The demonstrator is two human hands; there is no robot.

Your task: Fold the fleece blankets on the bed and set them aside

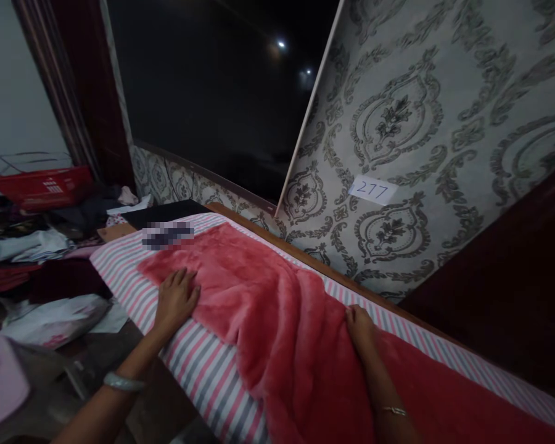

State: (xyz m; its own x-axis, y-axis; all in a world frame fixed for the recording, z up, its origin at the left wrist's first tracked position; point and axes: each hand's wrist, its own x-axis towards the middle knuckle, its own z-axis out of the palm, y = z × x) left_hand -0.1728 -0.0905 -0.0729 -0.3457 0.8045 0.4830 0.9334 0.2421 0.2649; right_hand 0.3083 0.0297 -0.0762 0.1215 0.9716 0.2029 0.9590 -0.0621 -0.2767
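A coral-red plush blanket (254, 290) lies over a striped cloth (213, 370) in pink, grey and white. Its middle is bunched into soft folds, while the left end is spread flatter. My left hand (176, 297) rests on the blanket's near left edge with its fingers laid out over the pile. Farther right, my right hand (361, 327) has its fingers curled closed on the blanket beside the folds. From there the blanket runs on toward the lower right.
A dark television screen (213, 92) hangs on the patterned wall, right of a red shopping basket (41, 185). Clothes and a white bag (55, 320) are heaped at left. A blurred dark item (168, 235) lies on the striped cloth. A paper marked 277 (372, 189) is on the wall.
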